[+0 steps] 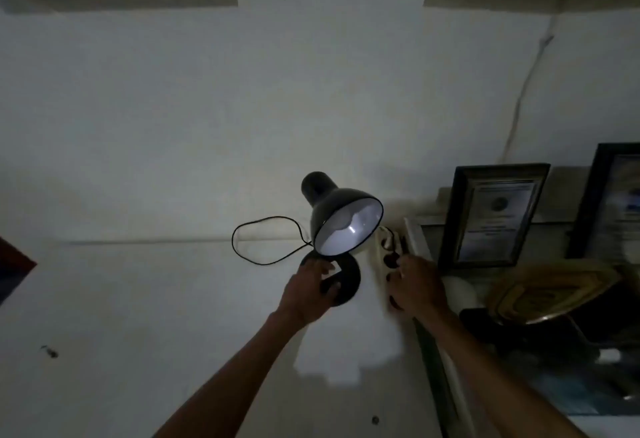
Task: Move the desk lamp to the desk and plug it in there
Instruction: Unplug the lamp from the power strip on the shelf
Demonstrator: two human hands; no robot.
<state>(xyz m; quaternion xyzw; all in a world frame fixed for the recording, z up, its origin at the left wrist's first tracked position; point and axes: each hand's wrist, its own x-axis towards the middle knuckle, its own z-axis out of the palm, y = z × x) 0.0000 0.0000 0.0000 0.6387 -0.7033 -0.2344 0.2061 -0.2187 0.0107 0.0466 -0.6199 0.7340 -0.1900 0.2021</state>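
- Your left hand [310, 290] has its fingers [320, 269] clamped on the round base of the black metal desk lamp [341, 226], which stands on the pale white tabletop [138, 316].
- Your right hand [417, 287] rests on the white power strip [385, 250] just right of the lamp; whether its fingers are grasping a plug, you cannot tell.
- The lamp's thin black cord [258, 238] loops to its left.
- Two dark-framed certificates [495, 216] lean at the right.

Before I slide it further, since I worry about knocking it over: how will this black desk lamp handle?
The desk lamp looks top-heavy: its wide shade leans out past the round base, so it may tip toward the shade. The left hand on the base should steady it. The thin cord looks floppy and could snag.
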